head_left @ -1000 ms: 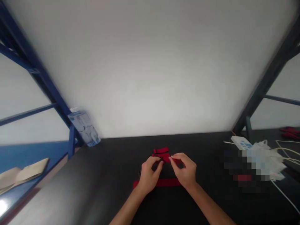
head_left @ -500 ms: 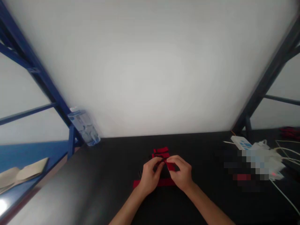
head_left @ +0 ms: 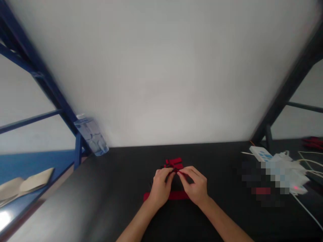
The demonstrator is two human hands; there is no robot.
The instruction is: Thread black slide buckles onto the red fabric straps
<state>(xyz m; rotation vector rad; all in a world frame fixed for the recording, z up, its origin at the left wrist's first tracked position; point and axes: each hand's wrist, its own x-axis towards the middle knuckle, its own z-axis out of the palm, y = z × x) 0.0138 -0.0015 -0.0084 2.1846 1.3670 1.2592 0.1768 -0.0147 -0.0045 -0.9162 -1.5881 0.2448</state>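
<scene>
In the head view, the left hand (head_left: pixel 160 188) and right hand (head_left: pixel 194 186) are together, their fingertips pinching a red strap (head_left: pixel 174 163) with black edging on the black desk (head_left: pixel 222 161), just beyond a longer red strip (head_left: pixel 179 195). The hands hide part of the strap. A loose pinch could let it slip, and a pull could drag the strip askew.

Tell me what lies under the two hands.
A red strip runs under the left hand and right hand; red-and-black pieces show beyond them. Whatever the palms cover stays hidden.
</scene>
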